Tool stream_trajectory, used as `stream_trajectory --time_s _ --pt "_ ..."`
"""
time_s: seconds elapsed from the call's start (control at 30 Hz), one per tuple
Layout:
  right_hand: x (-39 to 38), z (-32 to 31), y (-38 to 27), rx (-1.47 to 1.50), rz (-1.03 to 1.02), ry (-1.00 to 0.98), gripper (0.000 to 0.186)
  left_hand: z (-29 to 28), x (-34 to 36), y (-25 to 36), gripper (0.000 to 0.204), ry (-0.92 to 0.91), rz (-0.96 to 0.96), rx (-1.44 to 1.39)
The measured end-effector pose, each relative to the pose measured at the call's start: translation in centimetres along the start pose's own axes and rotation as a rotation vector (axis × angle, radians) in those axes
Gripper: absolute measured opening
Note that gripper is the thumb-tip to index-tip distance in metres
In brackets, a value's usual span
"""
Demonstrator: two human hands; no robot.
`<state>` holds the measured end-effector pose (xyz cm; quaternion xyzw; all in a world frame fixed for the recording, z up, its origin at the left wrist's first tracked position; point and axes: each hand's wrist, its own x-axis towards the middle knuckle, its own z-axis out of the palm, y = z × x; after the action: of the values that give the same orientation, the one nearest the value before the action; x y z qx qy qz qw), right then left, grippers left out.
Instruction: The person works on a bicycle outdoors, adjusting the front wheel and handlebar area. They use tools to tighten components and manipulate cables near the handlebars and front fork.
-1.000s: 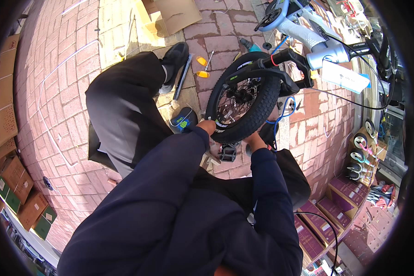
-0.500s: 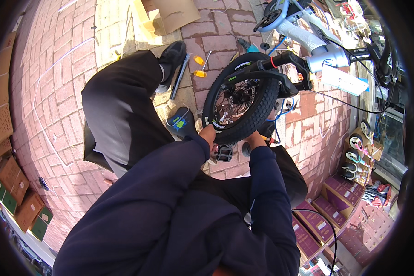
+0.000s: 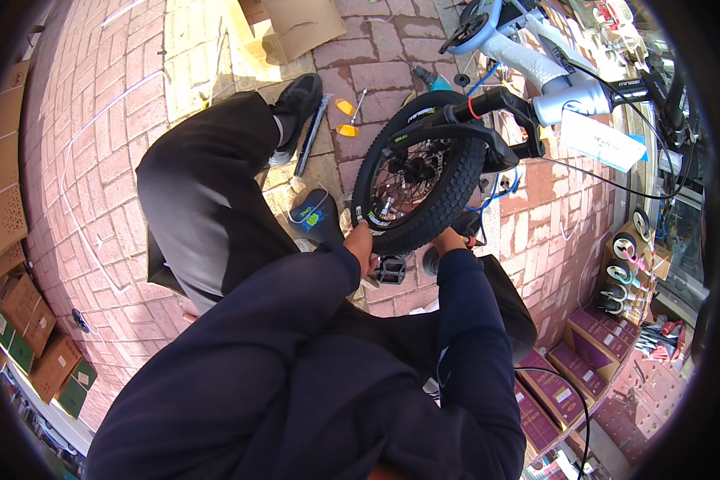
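Slightly nearer along the wheel's edge than a second ago sits the left hand (image 3: 359, 243); otherwise little has shifted. In the head view, the bicycle wheel (image 3: 418, 166) stands tilted in front of the person, within a black fork (image 3: 500, 99) that reaches in from the right. The left hand touches the near left edge of the tyre (image 3: 458, 194), but how tightly its fingers close is unclear. The right hand (image 3: 450, 241) is at the tyre's near right side, its fingers mostly hidden, so I cannot tell whether they grip.

Just nearer than the wheel, between the hands, is a black pedal (image 3: 391, 270). Left of the wheel, a dark bicycle seat (image 3: 316, 218) lies on the brick ground (image 3: 112, 184). Farther off are two yellow tool handles (image 3: 346, 130) and an open cardboard box (image 3: 304, 32). The pale bicycle frame (image 3: 528, 68) extends far right.
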<state>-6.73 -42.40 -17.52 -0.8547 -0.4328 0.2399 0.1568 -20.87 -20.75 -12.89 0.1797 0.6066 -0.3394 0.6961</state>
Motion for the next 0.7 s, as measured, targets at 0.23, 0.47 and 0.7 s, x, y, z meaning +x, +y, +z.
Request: stream_trajectory --time_s 0.23,0.47,0.7 --pt "0.5 0.0 0.0 -0.001 -0.002 0.008 0.038 1.0 -1.3 -1.1 0.053 -0.047 -0.01 -0.126" --pt "0.8 0.1 -0.1 -0.006 -0.004 0.013 0.038 1.2 -1.0 -1.3 0.046 -0.006 0.041 -0.155" --pt "1.4 0.0 -0.1 -0.008 -0.007 0.009 0.038 1.2 -0.9 -1.4 0.04 -0.053 0.08 -0.193"
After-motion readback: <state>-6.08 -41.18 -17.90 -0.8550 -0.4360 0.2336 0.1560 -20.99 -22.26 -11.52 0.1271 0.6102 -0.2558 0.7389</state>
